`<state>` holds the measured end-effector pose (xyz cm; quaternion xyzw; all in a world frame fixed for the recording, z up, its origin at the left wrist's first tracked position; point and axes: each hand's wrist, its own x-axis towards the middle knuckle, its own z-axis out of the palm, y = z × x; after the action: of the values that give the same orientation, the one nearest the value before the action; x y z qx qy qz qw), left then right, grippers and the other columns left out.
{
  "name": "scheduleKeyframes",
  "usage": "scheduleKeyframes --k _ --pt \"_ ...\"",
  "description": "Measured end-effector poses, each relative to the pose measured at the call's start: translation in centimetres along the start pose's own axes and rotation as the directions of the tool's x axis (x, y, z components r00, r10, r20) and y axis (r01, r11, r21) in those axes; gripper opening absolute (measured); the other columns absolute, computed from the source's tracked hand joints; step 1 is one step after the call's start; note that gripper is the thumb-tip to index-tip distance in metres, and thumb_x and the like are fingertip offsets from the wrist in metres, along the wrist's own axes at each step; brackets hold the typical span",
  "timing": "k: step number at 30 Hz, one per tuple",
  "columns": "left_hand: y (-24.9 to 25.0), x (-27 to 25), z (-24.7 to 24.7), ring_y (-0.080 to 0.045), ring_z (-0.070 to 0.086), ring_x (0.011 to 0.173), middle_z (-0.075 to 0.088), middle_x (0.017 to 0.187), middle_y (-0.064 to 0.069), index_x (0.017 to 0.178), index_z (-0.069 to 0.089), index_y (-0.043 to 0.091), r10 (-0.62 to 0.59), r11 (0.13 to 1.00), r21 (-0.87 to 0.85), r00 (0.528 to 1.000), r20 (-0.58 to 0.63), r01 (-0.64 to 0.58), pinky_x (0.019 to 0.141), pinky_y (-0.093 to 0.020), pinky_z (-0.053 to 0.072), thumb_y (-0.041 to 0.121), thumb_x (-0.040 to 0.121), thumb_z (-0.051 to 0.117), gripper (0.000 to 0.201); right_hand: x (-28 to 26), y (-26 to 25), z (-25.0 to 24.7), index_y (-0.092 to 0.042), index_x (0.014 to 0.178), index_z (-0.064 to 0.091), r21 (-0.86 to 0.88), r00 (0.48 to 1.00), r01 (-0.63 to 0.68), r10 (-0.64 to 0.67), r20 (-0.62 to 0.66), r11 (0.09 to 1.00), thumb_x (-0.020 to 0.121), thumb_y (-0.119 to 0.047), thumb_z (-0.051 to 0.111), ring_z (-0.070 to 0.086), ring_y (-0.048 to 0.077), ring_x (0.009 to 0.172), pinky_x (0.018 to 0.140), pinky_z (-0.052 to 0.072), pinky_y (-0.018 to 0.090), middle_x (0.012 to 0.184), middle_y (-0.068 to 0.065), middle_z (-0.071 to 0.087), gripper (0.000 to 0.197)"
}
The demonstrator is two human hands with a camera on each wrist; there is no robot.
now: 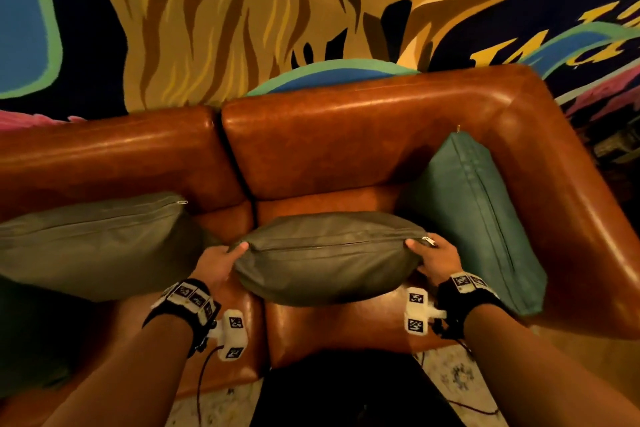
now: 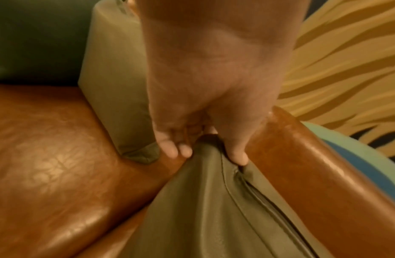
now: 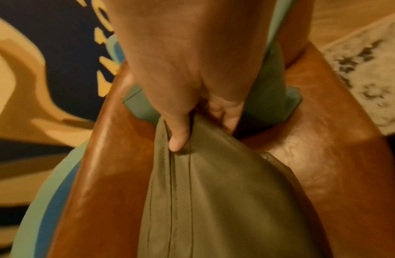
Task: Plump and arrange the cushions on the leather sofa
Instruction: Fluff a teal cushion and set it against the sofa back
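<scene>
An olive-grey cushion (image 1: 325, 256) hangs over the seat of the brown leather sofa (image 1: 346, 135), its zipped seam facing up. My left hand (image 1: 221, 262) grips its left end, thumb on top (image 2: 236, 157), fingers (image 2: 169, 150) under the corner of the cushion (image 2: 214, 209). My right hand (image 1: 431, 258) grips the right end by the zip pull, thumb (image 3: 177, 139) pressed on the seam of the cushion (image 3: 214, 200). A second olive cushion (image 1: 93, 243) lies on the left seat. A teal cushion (image 1: 478, 211) leans in the right corner against the armrest.
A painted mural wall (image 1: 242, 10) rises behind the sofa back. The rounded right armrest (image 1: 571, 191) bounds the seat. A pale patterned rug (image 1: 460, 378) covers the floor in front, with thin cables (image 1: 201, 388) trailing from my wrists.
</scene>
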<state>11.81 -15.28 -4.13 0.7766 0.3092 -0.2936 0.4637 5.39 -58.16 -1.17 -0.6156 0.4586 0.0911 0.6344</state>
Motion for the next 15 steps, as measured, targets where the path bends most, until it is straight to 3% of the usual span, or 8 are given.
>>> scheduleKeyframes --k 2,4,6,8,10,11,13,15 --pt "-1.0 1.5 -0.3 -0.031 0.069 0.077 0.073 0.078 -0.014 0.072 0.07 0.012 0.102 0.994 -0.029 0.99 -0.098 -0.105 0.083 -0.058 0.054 0.053 0.072 0.076 0.042 -0.3 -0.4 -0.5 -0.006 0.093 0.069 0.088 0.999 -0.007 0.009 -0.032 0.996 0.084 -0.005 0.075 0.066 0.028 0.077 0.057 0.058 0.028 0.091 0.016 0.07 0.01" --pt "0.1 0.5 0.4 -0.034 0.073 0.09 0.077 0.09 -0.013 0.084 0.074 0.014 0.127 0.972 -0.179 0.98 -0.155 -0.154 0.092 -0.057 0.056 0.028 0.081 0.077 0.015 -0.2 -0.6 -0.2 -0.003 0.096 0.069 0.142 0.997 -0.004 0.015 -0.074 0.99 0.085 -0.009 0.075 0.066 0.027 0.07 0.052 0.058 0.027 0.086 0.016 0.069 0.013" --pt "1.3 -0.7 1.4 -0.038 0.071 0.102 0.075 0.104 -0.019 0.106 0.072 0.006 0.11 0.913 -0.374 0.98 -0.166 -0.165 0.098 -0.056 0.054 0.009 0.088 0.071 0.019 0.4 -1.0 0.9 -0.009 0.096 0.069 0.166 0.994 -0.024 0.041 -0.101 0.986 0.087 -0.014 0.074 0.066 0.029 0.073 0.061 0.058 0.033 0.088 0.015 0.07 0.011" --pt "1.8 -1.3 2.1 -0.035 0.072 0.097 0.071 0.111 -0.024 0.119 0.065 -0.003 0.077 0.833 -0.538 0.99 -0.118 -0.129 0.091 -0.044 0.059 0.001 0.093 0.062 0.026 1.0 -1.2 1.9 -0.023 0.093 0.066 0.158 0.992 -0.05 0.068 -0.109 0.986 0.091 -0.025 0.069 0.065 0.029 0.082 0.074 0.055 0.039 0.097 0.012 0.069 0.005" --pt "2.2 -1.8 2.5 -0.019 0.074 0.076 0.073 0.101 -0.016 0.118 0.065 0.0 -0.011 0.791 -0.612 0.999 -0.034 -0.012 0.07 -0.028 0.06 0.013 0.099 0.058 0.024 3.2 0.1 2.1 -0.038 0.089 0.057 0.046 0.995 -0.013 0.018 -0.095 0.999 0.085 -0.052 0.066 0.065 0.029 0.096 0.091 0.054 0.048 0.108 0.008 0.068 0.017" --pt "2.6 -1.7 2.4 -0.016 0.074 0.076 0.074 0.098 -0.01 0.113 0.068 0.005 -0.056 0.8 -0.599 0.998 -0.009 0.04 0.07 -0.028 0.057 0.028 0.1 0.058 0.028 4.2 0.9 2.1 -0.043 0.087 0.056 -0.018 0.996 0.013 -0.014 -0.083 1.0 0.076 -0.066 0.066 0.065 0.029 0.101 0.097 0.052 0.051 0.11 0.007 0.068 0.028" --pt "3.3 -1.1 1.6 -0.026 0.072 0.093 0.075 0.103 -0.01 0.106 0.068 0.009 -0.099 0.928 -0.364 0.995 -0.032 0.08 0.086 -0.038 0.056 0.054 0.097 0.054 0.047 5.2 1.2 2.4 -0.036 0.085 0.059 -0.092 0.993 0.068 -0.076 -0.087 0.993 0.072 -0.077 0.062 0.066 0.029 0.099 0.098 0.051 0.052 0.104 0.008 0.07 0.043" --pt "3.8 -0.6 1.7 -0.037 0.065 0.107 0.07 0.115 -0.02 0.11 0.064 0.002 -0.034 0.999 -0.011 0.986 -0.166 0.032 0.096 -0.045 0.051 0.06 0.097 0.046 0.061 2.6 -1.3 3.8 -0.019 0.077 0.06 -0.153 0.978 0.13 -0.152 -0.14 0.98 0.089 -0.064 0.055 0.063 0.029 0.092 0.094 0.051 0.048 0.094 0.011 0.069 0.047"
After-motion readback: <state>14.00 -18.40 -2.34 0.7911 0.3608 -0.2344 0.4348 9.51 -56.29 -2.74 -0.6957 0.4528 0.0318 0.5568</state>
